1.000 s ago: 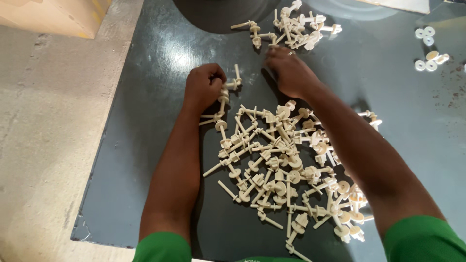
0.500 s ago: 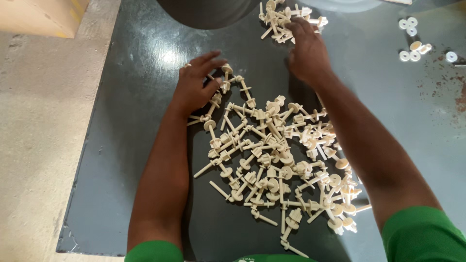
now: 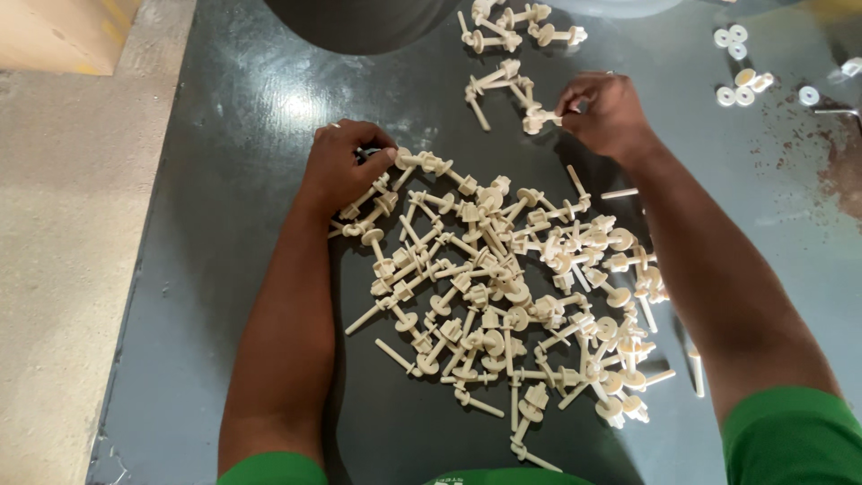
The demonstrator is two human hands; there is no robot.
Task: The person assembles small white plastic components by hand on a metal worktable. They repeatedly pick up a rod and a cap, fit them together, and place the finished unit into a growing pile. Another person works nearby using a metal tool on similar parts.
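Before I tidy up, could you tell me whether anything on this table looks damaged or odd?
Yes: reddish-brown, rust-like speckles mark the dark table at its right edge, near the loose white rings. The cream parts lie in a jumbled heap, none plainly broken.

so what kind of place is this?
Likely a small workshop or assembly bench: a dark metal-looking worktop, a big pile of cream plastic pegs with discs, and loose cream plastic washers.
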